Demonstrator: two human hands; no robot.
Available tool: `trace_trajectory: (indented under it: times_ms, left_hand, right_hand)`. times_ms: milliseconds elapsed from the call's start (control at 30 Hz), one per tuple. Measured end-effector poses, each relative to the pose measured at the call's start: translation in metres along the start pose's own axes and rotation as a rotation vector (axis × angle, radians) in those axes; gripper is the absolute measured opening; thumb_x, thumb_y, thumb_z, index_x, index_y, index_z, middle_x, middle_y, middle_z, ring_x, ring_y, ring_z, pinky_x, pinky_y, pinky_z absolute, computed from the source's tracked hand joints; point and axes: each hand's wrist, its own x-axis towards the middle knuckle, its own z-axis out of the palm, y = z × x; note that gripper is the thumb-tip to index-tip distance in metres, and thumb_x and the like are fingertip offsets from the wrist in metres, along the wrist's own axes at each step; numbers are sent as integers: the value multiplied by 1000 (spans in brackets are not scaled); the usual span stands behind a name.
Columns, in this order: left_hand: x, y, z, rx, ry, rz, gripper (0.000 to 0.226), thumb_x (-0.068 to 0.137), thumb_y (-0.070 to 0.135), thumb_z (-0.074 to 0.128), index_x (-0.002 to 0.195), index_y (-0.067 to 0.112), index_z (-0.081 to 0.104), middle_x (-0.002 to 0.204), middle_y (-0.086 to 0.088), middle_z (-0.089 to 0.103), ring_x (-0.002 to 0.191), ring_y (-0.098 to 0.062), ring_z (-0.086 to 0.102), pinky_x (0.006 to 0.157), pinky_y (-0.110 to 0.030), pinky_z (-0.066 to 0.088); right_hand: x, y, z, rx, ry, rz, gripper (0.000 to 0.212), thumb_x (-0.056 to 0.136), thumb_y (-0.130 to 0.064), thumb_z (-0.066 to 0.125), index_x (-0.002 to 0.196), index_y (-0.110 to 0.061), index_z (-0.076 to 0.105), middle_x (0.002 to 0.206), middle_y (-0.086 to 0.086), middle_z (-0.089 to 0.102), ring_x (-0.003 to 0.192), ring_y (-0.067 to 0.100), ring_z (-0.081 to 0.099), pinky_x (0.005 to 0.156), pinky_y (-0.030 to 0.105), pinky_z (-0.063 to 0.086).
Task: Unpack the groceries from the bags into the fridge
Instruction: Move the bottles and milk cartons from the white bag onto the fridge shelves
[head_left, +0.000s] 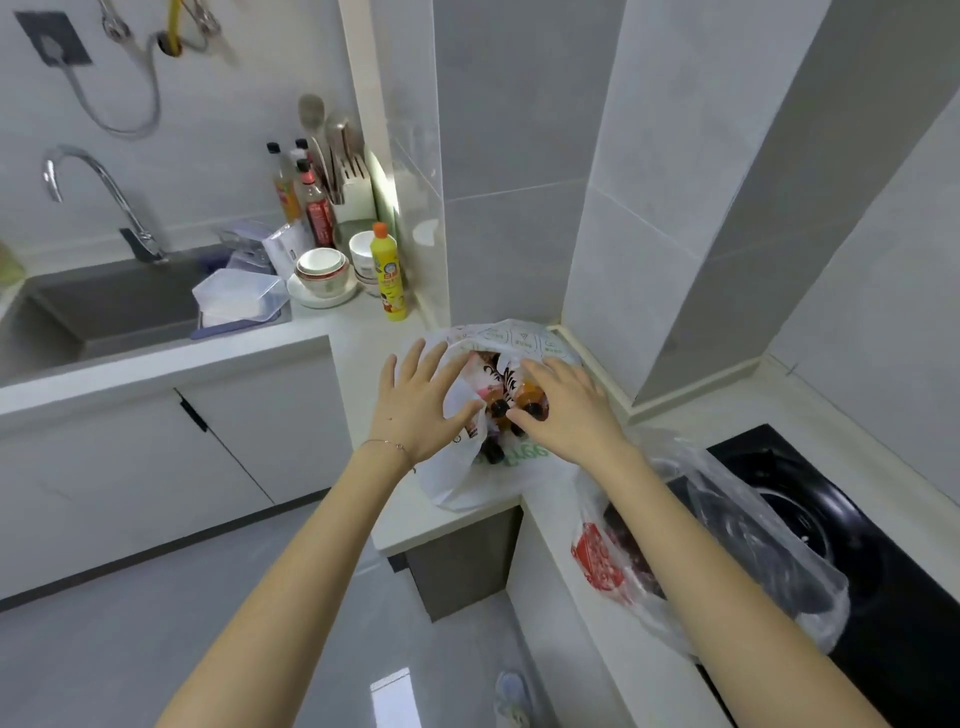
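The white bag stands open on the worktop corner, with dark-capped bottles inside. A clear bag with red print lies beside it, partly over the black hob. A sink, bowls and a yellow bottle sit further left. The left hand, fingers spread, presses the white bag's side. The right hand lies over an orange bottle; I cannot tell whether it grips.

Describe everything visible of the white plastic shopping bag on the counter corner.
The thin white plastic shopping bag, green print on its front, sits on the corner of the white counter, mouth open. Dark-capped bottles show inside. The left hand presses its left side with spread fingers; the right hand covers the bottles.
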Motion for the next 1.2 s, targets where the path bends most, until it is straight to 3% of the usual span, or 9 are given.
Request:
trace_trajectory:
  times_ms: [233, 467, 600, 667, 733, 800, 900, 1067, 1200]
  left_hand:
    - [24, -16, 43, -45, -4, 58, 73, 87, 65, 15, 149, 31, 31, 162, 3, 10, 149, -19, -7, 119, -44, -8]
    - [52, -18, 77, 48, -100, 261, 55, 95, 48, 29, 138, 20, 48, 154, -5, 34, 148, -26, 12, 119, -52, 3]
    - [66, -22, 92, 209, -253, 310, 59, 102, 41, 30, 154, 17, 15, 160, -5, 19, 149, -27, -5, 116, -47, -16]
    - [69, -27, 96, 247, -277, 301, 61, 102, 40, 34, 154, 16, 13, 156, -7, 27, 149, -29, -1, 115, -48, -17]
    - [68, -36, 99, 279, -284, 305, 58, 99, 41, 36, 150, 14, 29, 144, -10, 43, 144, -32, 21, 119, -52, -6]
    - [64, -47, 103, 289, -197, 336, 49, 92, 41, 38, 128, 13, 57, 116, -8, 59, 119, -31, 48, 119, -52, 15]
    - [60, -62, 108, 237, -57, 400, 34, 85, 40, 47, 86, 14, 68, 89, -5, 57, 92, -28, 49, 109, -50, 37]
    - [59, -86, 113, 123, 17, 452, 37, 88, 39, 51, 69, 13, 67, 89, -4, 59, 95, -28, 54, 106, -42, 33]
    - [53, -99, 113, 101, 27, 454, 24, 66, 29, 84, 78, 13, 70, 109, -8, 67, 117, -35, 58, 106, -51, 40]
  right_hand:
    - [41, 10, 31, 38, -73, -74, 66, 91, -49, 54, 148, -27, 32, 152, -1, 33, 141, 23, 25, 113, 41, 22]
    - [51, 11, 64, 96, -97, -30, 61, 91, -48, 55, 146, -29, 35, 153, -4, 30, 142, 20, 22, 112, 40, 22]
    - [56, 13, 84, 81, -164, 22, 64, 91, -46, 55, 148, -30, 31, 154, -4, 29, 140, 21, 25, 111, 39, 25]
    - [60, 17, 89, 98, -191, 59, 66, 90, -42, 57, 149, -28, 30, 154, -2, 29, 140, 23, 26, 111, 40, 26]
    - [62, 21, 93, 103, -196, 92, 65, 91, -39, 57, 149, -27, 30, 152, -1, 32, 137, 24, 29, 110, 39, 27]
    - [65, 20, 100, 129, -192, 119, 61, 93, -38, 54, 149, -25, 32, 150, -1, 36, 135, 25, 33, 110, 39, 28]
    - [71, 10, 113, 188, -195, 167, 54, 97, -38, 48, 147, -23, 34, 150, 0, 38, 133, 26, 36, 109, 38, 28]
    - [74, -7, 140, 212, -274, 232, 48, 97, -38, 50, 140, -17, 45, 136, 6, 53, 125, 27, 47, 100, 39, 40]
    - [75, -17, 162, 193, -275, 264, 47, 92, -44, 54, 128, -14, 54, 123, 5, 60, 115, 24, 54, 88, 35, 46]
